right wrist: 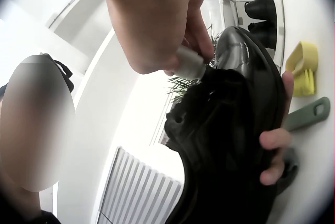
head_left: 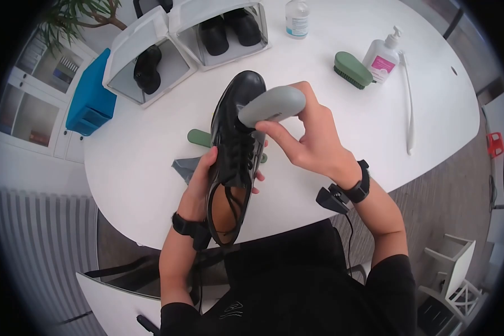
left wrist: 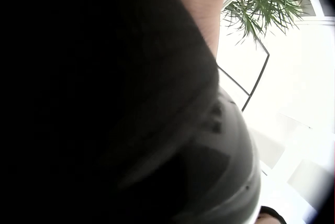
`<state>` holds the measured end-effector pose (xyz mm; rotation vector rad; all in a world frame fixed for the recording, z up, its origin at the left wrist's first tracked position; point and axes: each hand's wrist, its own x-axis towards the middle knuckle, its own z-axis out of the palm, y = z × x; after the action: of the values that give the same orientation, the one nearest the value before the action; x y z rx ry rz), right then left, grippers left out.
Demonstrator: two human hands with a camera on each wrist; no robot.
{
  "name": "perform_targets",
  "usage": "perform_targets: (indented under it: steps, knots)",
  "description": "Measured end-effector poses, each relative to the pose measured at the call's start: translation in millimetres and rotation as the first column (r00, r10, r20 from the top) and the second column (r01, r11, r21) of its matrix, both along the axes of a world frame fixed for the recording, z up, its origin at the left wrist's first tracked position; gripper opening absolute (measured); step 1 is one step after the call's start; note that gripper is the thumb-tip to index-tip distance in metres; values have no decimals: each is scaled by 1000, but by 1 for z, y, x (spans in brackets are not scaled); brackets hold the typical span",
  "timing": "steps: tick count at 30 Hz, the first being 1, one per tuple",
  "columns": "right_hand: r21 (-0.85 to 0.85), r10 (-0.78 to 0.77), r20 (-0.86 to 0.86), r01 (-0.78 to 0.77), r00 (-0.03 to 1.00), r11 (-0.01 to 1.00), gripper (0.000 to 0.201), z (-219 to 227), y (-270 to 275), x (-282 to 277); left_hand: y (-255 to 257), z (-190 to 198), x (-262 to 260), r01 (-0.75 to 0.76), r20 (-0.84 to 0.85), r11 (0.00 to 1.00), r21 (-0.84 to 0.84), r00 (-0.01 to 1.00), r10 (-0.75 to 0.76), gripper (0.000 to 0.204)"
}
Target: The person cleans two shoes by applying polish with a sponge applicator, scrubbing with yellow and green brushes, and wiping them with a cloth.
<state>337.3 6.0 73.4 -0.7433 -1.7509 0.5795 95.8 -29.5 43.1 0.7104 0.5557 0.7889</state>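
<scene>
A black leather lace-up shoe [head_left: 223, 120] is held over the table, toe pointing away and its tan insole showing at the near end. My left hand [head_left: 195, 187] grips it from below, thumb on one side and fingertips on the other. In my right hand [head_left: 316, 140] is a grey oval brush [head_left: 277, 105], pinched between thumb and fingers. Its dark bristles meet the shoe above the laces, toward the toe. From the right wrist, the brush [right wrist: 190, 64] appears against the shoe's upper [right wrist: 241, 96]. A dark, close surface fills much of the left wrist view.
Under the shoe lie a green handle [head_left: 199, 138] and a grey cloth [head_left: 186, 168]. Clear-fronted boxes [head_left: 176, 56] with black shoes stand behind, beside a blue bin [head_left: 92, 95]. At right are a green brush [head_left: 351, 70], a pump bottle [head_left: 382, 59] and a long white stick [head_left: 410, 106].
</scene>
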Motion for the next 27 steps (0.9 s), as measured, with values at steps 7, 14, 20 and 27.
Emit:
perform_targets:
  steps: [7,14,20,27]
  knots:
    - [-14,-435,195,446,879,895,42,-19,110,40,0,-7,0,156,54,986,61,986,-160,91]
    - [30,-105,-97,108,990,994,43,9,16,5,10,-12,-3,2,45,1000,16,999,-3,88]
    - [-41,-22,-27,21,999,999,43,-5,-2,-12,4,-18,-9,61,178,995,-85,983,-45,89]
    - [124,-211,7,208,978,970,44,-11,77,13,17,-23,-6,165,345,981,-99,931,-121,99]
